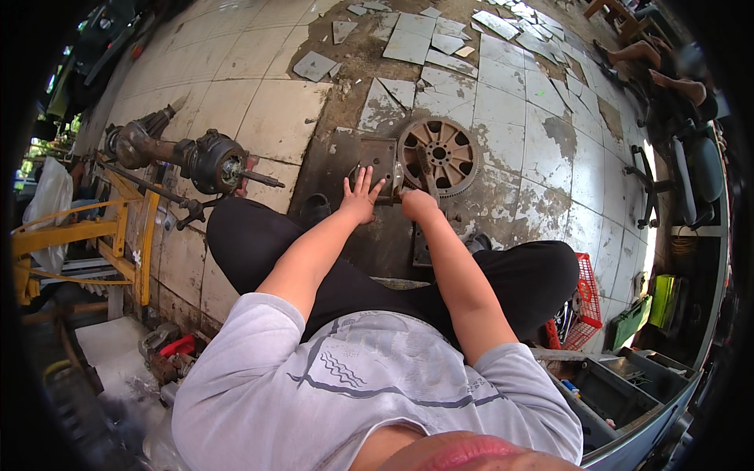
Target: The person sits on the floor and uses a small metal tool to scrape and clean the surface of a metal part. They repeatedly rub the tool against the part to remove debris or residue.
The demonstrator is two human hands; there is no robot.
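- The left hand point(362, 198) is held palm down with fingers spread, over the near part of the grey-brown, flat metal plate point(378, 151).
- The right hand point(419, 205) is curled just beside it; what is gripped, if anything, cannot be told.
- The rusty-brown, toothed, spoked metal wheel point(439, 151) is seen just beyond the right hand.
- The plate should probably be steadied firmly, and the spread fingers kept clear of the right hand's path.
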